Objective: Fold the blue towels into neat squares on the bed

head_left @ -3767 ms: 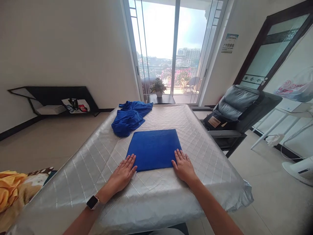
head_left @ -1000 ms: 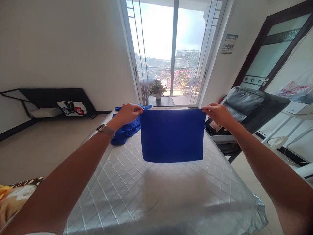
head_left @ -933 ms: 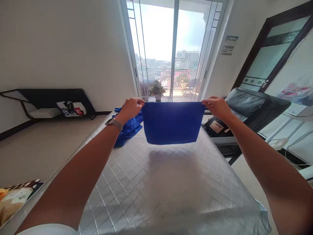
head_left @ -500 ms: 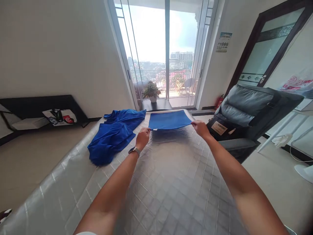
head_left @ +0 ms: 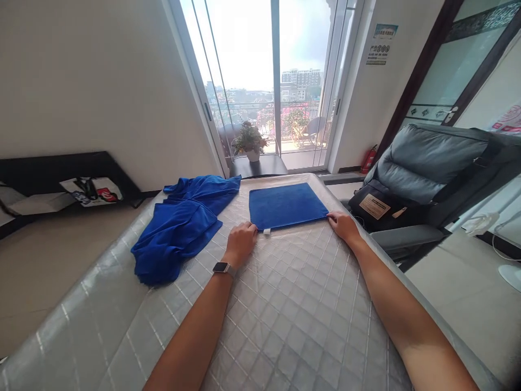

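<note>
A flat blue cloth [head_left: 287,205] lies as a near-rectangle on the quilted, plastic-covered mattress [head_left: 293,304], a small white tag showing at its near edge. My left hand [head_left: 241,239], with a watch on the wrist, pinches its near left corner. At the near right corner, the fingers of my right hand [head_left: 343,225] are closed on the same cloth. To the left of my left hand rests a crumpled heap of blue fabric [head_left: 179,233], apart from the flat cloth.
A grey recliner [head_left: 443,157] with a black bag [head_left: 378,209] on it stands close on the right. Beyond the mattress are a potted plant [head_left: 250,142] on a chair [head_left: 260,166] and a sliding glass door. A black low stand [head_left: 61,168] is at left.
The near edge of the blue cloth has come down from above the mattress and now lies flat. Both hands have lowered with it, still gripping its corners. The view has shifted slightly.
</note>
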{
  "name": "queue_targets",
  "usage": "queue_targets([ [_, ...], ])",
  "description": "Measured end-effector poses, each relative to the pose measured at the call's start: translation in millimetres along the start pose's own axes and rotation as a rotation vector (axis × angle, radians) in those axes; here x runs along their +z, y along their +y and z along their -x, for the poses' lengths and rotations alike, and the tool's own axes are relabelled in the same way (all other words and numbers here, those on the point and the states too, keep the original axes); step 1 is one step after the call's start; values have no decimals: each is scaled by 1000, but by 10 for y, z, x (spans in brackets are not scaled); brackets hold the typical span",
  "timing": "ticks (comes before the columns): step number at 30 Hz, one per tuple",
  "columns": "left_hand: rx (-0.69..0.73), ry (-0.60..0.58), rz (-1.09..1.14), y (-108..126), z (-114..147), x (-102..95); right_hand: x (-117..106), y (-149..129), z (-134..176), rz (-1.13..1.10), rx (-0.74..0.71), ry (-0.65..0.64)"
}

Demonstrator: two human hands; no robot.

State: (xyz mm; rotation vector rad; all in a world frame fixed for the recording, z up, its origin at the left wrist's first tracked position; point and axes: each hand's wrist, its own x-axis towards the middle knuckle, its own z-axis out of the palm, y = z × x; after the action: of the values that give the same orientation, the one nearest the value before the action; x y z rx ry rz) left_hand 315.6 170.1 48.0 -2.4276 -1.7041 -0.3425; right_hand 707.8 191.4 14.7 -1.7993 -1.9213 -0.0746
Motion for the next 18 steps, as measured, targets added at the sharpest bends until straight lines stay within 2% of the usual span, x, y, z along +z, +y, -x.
queue_targets([
  [4,29,-38,20,22,-6,-45,-23,-63,46,100,37,19],
  [7,-16,-82,62,-133,-31,-146,-58,-143,85,173,-8,79],
  [10,-202,-48,58,-511,-22,-321,-74,-216,103,186,-63,155],
  [13,-485,110,18,-1012,77,-480,-49,-250,106,184,-102,191],
  [16,-715,275,-14,-1436,234,-530,-5,-241,105,179,-124,180],
  [18,-785,269,18,-1609,320,-504,16,-223,103,167,-124,160],
])
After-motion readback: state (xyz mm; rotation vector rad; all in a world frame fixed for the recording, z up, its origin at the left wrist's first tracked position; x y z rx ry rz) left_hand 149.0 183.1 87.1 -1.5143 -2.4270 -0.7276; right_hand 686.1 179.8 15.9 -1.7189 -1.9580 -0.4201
